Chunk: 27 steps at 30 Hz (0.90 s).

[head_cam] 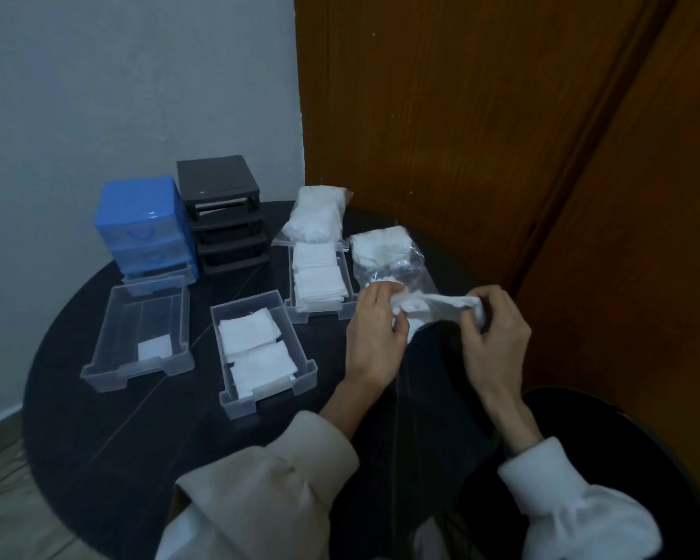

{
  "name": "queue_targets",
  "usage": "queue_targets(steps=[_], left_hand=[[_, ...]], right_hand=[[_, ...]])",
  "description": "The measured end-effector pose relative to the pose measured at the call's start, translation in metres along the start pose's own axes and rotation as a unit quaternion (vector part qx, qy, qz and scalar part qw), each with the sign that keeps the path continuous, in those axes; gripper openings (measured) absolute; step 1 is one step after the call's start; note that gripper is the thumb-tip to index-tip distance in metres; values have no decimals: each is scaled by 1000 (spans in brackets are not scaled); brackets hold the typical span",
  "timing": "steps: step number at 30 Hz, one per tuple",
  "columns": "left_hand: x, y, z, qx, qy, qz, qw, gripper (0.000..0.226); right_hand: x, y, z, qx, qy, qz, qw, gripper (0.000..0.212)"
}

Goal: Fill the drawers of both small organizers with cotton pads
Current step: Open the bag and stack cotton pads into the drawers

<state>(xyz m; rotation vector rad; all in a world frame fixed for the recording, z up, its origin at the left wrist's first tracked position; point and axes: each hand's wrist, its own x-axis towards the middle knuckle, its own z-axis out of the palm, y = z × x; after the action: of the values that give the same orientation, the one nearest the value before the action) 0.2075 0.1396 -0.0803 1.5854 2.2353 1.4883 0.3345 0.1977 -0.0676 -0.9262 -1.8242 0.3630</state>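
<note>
- Far off to the left of my left hand, the blue organizer (146, 228) stands against the wall, its lowest drawer slot open; the black organizer (223, 214) touches its right side, its three slots empty.
- Nearer me, well left of my left hand, a clear drawer (138, 329) lies on the round black table (138, 438) with one cotton pad (154, 348) in its near corner.
- Just left of my left hand, a second clear drawer (261, 353) holds two stacks of pads; bare table shows between its right wall and my wrist.
- Beyond my left hand, a third clear drawer (320, 282) is packed with pads, its right edge almost touching my knuckles.
- Behind it sits a full bag of pads (320, 214); an opened bag (384, 254) lies just beyond my fingers.
- My left hand (374, 335) pinches one end of a bunch of cotton pads (437, 307); my right hand (494, 329) grips the other end, fingers curled, both raised over the table's right side.
- Right of my right hand, the wooden door (502, 135) stands close to the table's edge.
</note>
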Motion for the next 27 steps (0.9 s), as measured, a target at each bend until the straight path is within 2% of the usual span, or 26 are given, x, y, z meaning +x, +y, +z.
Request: queue_targets(steps=[4, 9, 16, 23, 27], left_hand=[[1, -1, 1, 6, -1, 5, 1000, 30], [-1, -1, 1, -10, -12, 24, 1000, 32], [-5, 9, -17, -65, -11, 17, 998, 46], [-29, 5, -92, -54, 49, -22, 997, 35], [-34, -23, -134, -39, 87, -59, 994, 32]], right_hand=[[3, 0, -3, 29, 36, 7, 999, 12], [5, -7, -4, 74, 30, 24, 996, 9], [8, -31, -3, 135, 30, 59, 989, 12], [4, -59, 18, 192, -52, 89, 976, 14], [-3, -83, 39, 272, -150, 126, 942, 17]])
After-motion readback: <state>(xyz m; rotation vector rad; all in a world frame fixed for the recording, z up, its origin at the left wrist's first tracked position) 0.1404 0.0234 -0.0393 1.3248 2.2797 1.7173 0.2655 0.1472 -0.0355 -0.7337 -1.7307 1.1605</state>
